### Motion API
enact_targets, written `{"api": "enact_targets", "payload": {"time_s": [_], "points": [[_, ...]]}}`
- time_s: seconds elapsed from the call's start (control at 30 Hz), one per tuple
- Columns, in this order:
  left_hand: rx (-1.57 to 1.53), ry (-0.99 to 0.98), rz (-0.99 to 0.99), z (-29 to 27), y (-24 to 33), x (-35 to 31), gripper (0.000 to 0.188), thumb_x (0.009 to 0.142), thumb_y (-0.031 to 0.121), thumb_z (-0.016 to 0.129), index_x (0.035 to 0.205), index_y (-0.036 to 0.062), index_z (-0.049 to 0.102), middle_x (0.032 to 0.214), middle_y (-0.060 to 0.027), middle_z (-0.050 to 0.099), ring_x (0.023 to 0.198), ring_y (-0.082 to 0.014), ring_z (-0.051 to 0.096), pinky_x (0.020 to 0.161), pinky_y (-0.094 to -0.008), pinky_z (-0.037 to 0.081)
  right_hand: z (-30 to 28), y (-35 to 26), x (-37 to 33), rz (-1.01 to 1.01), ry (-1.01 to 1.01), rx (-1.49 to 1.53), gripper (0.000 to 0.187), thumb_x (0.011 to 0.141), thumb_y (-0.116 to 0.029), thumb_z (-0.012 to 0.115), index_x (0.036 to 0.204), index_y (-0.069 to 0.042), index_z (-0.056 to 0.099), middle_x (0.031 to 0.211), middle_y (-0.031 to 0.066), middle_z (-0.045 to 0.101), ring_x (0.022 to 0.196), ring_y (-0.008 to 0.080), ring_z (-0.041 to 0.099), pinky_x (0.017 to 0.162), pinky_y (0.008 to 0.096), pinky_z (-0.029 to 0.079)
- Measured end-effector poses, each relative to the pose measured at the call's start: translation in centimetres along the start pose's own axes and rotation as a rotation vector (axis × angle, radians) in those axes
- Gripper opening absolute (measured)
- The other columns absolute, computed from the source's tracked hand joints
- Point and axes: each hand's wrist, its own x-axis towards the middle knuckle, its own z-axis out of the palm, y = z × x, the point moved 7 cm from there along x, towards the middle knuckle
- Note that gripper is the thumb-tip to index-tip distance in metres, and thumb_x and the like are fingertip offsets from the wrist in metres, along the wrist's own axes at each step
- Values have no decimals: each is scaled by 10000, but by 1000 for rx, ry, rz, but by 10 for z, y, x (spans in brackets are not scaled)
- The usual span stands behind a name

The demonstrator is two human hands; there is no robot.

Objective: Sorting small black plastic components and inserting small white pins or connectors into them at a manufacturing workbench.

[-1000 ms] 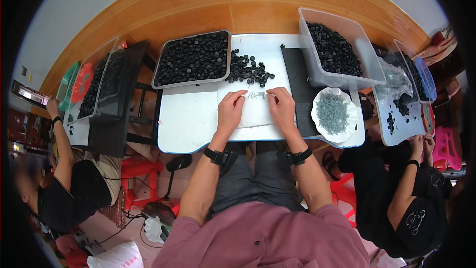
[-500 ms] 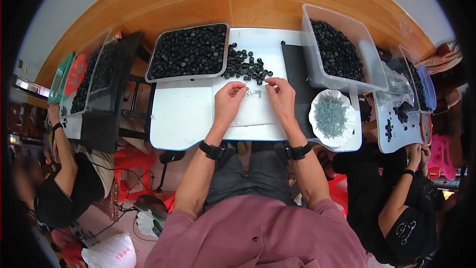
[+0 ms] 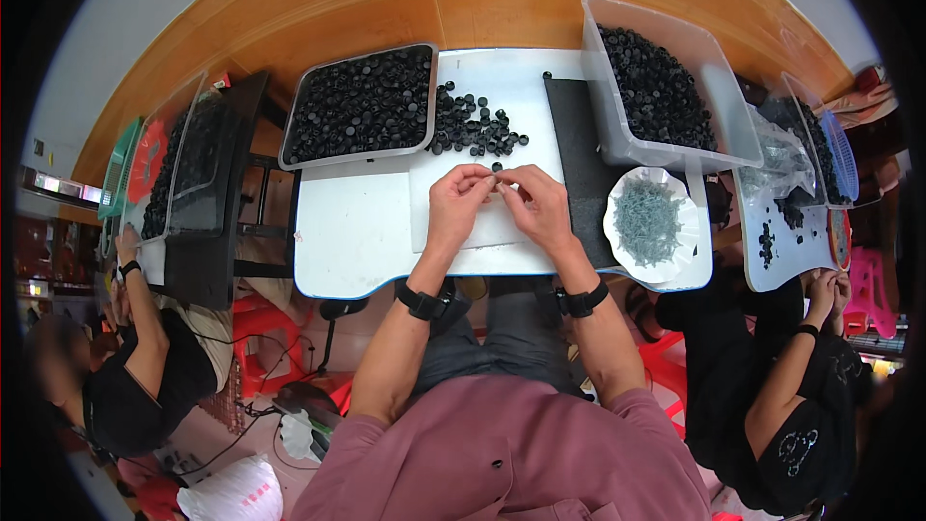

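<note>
My left hand (image 3: 456,208) and my right hand (image 3: 538,208) meet over the white table (image 3: 352,222), their fingertips pinched together. Whatever small piece they hold is too small and covered to name. A single black cap (image 3: 497,167) shows just beyond the fingertips. Past it, a loose cluster of small black caps (image 3: 473,125) spreads beside a metal tray (image 3: 431,116) heaped with more of them. To the right of my right hand, a white fluted dish (image 3: 683,251) holds a pile of thin grey-green plastic pieces (image 3: 646,222).
A clear plastic bin (image 3: 666,151) of black caps stands at the back right, partly on a dark mat (image 3: 579,150). Co-workers sit at neighbouring tables: a person (image 3: 145,367) on the left and a person (image 3: 801,386) on the right. Red stools (image 3: 260,338) stand below.
My hands have come together from apart, and their fingertips now meet. They now cover the small pale pieces that lay between them. The whole view has shifted slightly.
</note>
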Motion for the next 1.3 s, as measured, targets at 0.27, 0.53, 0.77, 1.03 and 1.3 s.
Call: {"api": "enact_targets", "payload": {"time_s": [0.27,0.53,0.77,1.03,1.3], "points": [[45,17,-23,1,4,-1,136,990,113,713,1074,7,730,943,-25,747,784,-66,625,710,-223,498,-2,19,2,151,72,119,138,856,5,770,992,-12,764,908,58,734,668,87,611,590,223,469],[628,109,163,9,36,25,148,936,128,747,1022,8,748,868,-57,719,744,-119,614,694,-275,496,-9,47,0,328,235,189,59,859,-35,752,909,-8,737,851,40,709,600,63,541,559,241,438],[1192,-39,473,33,50,48,201,864,175,781,975,8,774,907,-139,687,925,-338,682,784,-454,541,-8,45,-1,338,240,182,67,852,-41,756,896,-1,726,825,37,691,593,70,535,556,255,437],[1359,-125,341,45,53,62,201,832,179,793,955,20,791,973,-166,737,931,-369,716,818,-467,577,-11,46,-1,325,268,187,67,849,-48,750,889,0,725,815,39,687,596,77,537,571,260,448],[1359,-97,390,45,49,58,203,834,154,761,1000,41,785,995,-164,747,912,-370,728,828,-475,583,-11,47,-2,325,282,213,67,847,-49,753,886,-1,726,815,37,685,596,76,530,575,263,449]]}}
